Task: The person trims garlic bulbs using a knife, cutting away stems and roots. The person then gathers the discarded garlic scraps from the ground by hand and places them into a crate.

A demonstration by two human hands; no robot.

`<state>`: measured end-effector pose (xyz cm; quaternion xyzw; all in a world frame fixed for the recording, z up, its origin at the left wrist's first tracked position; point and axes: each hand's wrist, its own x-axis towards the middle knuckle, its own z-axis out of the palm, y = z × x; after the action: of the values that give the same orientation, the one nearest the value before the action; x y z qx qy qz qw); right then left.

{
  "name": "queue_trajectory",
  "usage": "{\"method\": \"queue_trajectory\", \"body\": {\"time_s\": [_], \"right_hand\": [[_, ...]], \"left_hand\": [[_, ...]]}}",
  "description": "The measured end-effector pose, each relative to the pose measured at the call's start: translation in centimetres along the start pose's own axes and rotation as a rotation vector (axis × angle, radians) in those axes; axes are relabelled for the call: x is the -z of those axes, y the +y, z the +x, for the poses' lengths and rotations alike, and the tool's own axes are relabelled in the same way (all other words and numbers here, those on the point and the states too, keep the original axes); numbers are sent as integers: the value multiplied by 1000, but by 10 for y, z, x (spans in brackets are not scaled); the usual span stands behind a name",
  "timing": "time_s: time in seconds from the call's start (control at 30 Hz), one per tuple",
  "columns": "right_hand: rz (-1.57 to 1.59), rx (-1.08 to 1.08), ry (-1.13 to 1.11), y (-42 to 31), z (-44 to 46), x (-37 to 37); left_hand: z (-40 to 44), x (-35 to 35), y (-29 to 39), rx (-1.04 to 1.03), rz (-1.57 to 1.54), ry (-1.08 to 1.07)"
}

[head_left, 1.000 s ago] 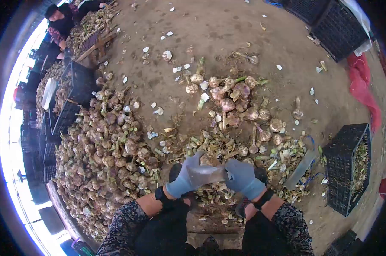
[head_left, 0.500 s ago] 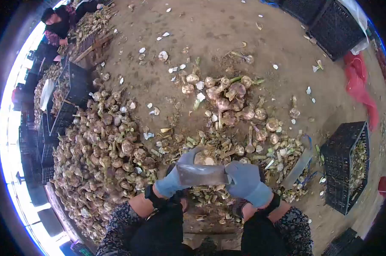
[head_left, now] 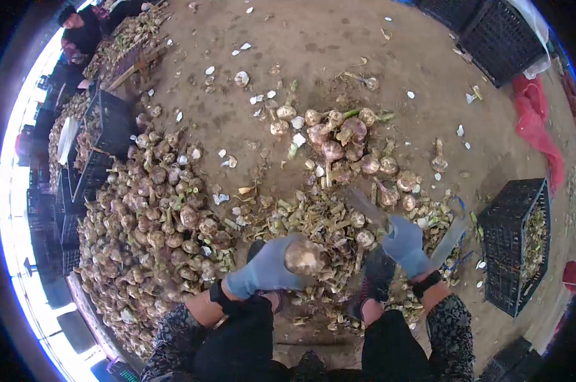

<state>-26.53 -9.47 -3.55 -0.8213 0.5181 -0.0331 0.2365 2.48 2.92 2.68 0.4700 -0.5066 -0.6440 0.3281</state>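
My left hand (head_left: pixel 267 264), in a blue-grey glove, is closed around a garlic bulb (head_left: pixel 304 257) whose pale cut face points up. To the right, my gloved right hand (head_left: pixel 405 245) grips a knife (head_left: pixel 366 205); its wide blade is smeared by motion and tilts away to the upper left, apart from the bulb. Below and between both hands lies a litter of cut garlic stalks (head_left: pixel 316 219) and dry skins. A big pile of garlic bulbs (head_left: pixel 141 235) with stems spreads to the left of my left hand.
A smaller heap of garlic (head_left: pixel 345 143) lies ahead on the dirt floor. On the right stands a black crate (head_left: pixel 507 245) with scraps inside, and red netting (head_left: pixel 535 124) lies beyond it. Several black crates (head_left: pixel 113 130) line the left, where another person (head_left: pixel 87 35) sits.
My hands have moved apart: the knife has swung off the bulb to the right and forward, while the left hand with the bulb has come slightly lower and nearer me.
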Motion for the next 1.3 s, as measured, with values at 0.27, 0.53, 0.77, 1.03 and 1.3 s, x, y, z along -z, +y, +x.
{"method": "queue_trajectory", "body": {"time_s": [0.27, 0.53, 0.77, 1.03, 1.3], "right_hand": [[285, 308, -213, -102, -22, 15], [301, 313, -136, -101, -33, 17], [52, 24, -274, -55, -24, -33], [359, 1, 46, -28, -22, -15], [358, 239, -418, -76, 8, 6]], "left_hand": [[15, -23, -68, -193, 786, 69], [22, -33, -47, 111, -307, 114], [19, -31, 10, 228, 297, 490], [23, -14, 7, 67, -126, 367], [21, -26, -11, -75, 1037, -154]]}}
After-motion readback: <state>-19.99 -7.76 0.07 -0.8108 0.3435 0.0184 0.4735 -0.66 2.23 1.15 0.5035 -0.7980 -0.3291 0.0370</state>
